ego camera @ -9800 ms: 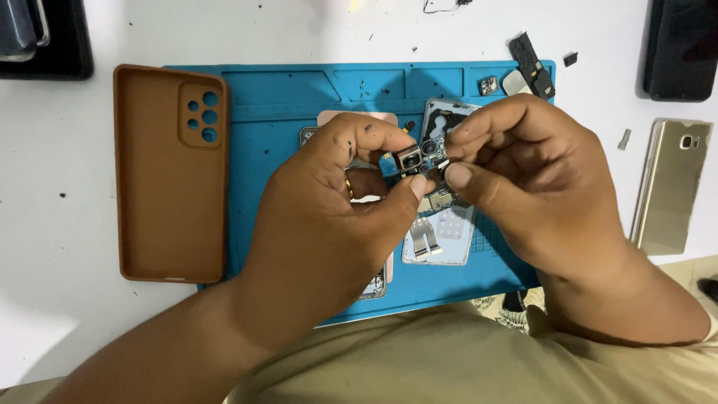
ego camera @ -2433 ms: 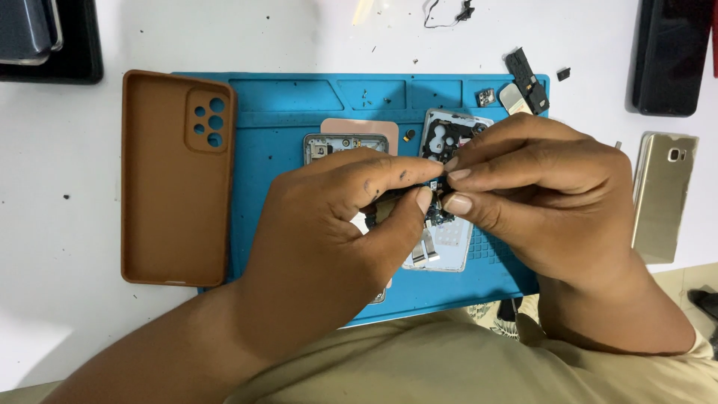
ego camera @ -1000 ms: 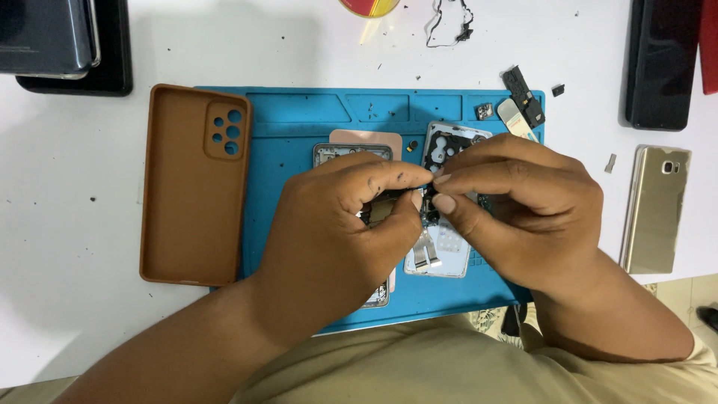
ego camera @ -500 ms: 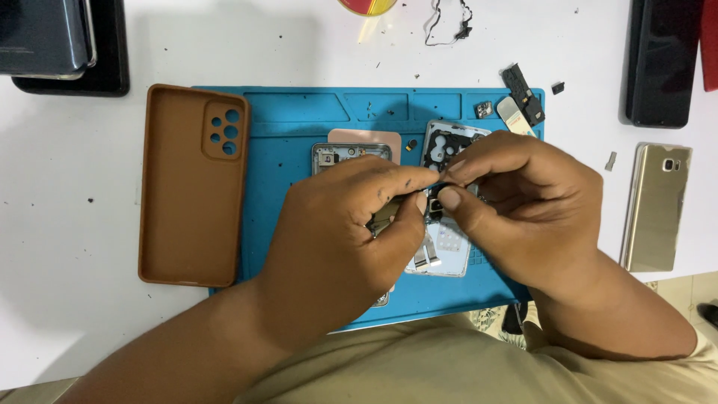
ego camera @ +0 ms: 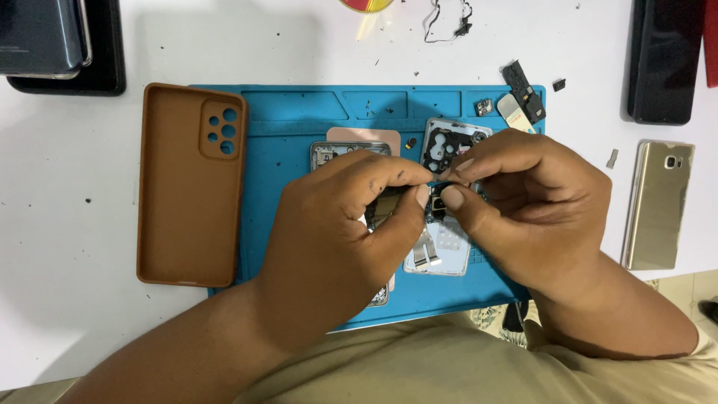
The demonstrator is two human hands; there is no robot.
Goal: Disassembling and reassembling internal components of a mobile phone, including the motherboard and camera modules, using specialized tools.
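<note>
Hands barely shifted: left hand and right hand fingers pinch small camera module (above blue mat), mid-separation; needs gentle pull.

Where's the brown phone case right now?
In the head view, the brown phone case lies open side up, left of the left hand, overlapping the blue repair mat's left edge.

My left hand and right hand meet over the blue mat, fingertips pinching a small dark part between them. Opened phone lies beneath. Brown case rests left, gold phone right, on the white worktop.
</note>
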